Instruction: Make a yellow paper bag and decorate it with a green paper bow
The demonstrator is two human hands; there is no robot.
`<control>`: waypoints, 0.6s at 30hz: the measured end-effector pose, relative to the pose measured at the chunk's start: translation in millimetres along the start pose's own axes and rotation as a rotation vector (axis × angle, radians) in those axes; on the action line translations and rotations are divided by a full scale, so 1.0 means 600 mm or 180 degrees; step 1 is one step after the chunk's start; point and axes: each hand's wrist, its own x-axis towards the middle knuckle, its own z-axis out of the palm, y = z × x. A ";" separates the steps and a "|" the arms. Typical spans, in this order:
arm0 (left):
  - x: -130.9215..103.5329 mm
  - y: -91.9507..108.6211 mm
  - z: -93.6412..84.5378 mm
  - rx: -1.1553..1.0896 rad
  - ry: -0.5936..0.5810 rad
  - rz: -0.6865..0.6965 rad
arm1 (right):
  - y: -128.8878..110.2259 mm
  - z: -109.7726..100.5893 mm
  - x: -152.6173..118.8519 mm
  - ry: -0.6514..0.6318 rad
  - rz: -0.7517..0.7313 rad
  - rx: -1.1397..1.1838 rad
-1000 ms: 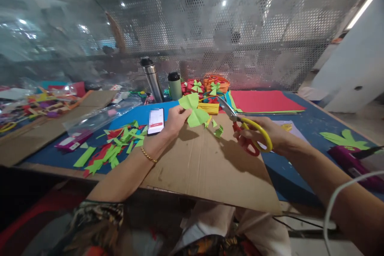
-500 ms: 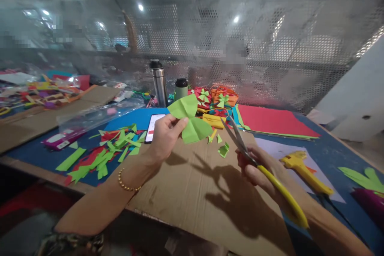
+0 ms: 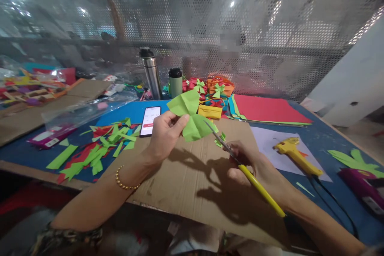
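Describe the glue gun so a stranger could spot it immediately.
Find the brown cardboard sheet on the blue table. To its right lies lavender paper, with the glue gun on top. It is yellow like the scissors in the right hand, but trails a black cord.

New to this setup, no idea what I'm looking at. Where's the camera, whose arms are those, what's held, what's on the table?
There is no robot: these are a person's bare hands, all seen from one camera worn on that person's head, looking forward and down.

The left hand pinches a folded green paper shape. The right hand holds scissors, tips by the paper's edge; whether they touch is unclear.

Below is a cardboard sheet on a blue table. Left of it lie paper scraps and a phone; right, a yellow glue gun. Behind stand two bottles.
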 end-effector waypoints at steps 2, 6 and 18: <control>-0.002 -0.001 0.002 0.0024 -0.0042 -0.0009 | -0.006 0.001 0.000 0.0007 0.0091 -0.0021; -0.004 -0.003 0.006 0.0070 -0.0053 -0.0045 | -0.018 -0.001 0.005 0.0045 0.0126 -0.0048; -0.009 -0.009 0.005 0.0225 -0.0045 -0.0091 | -0.019 0.001 0.009 0.0104 0.0093 -0.0135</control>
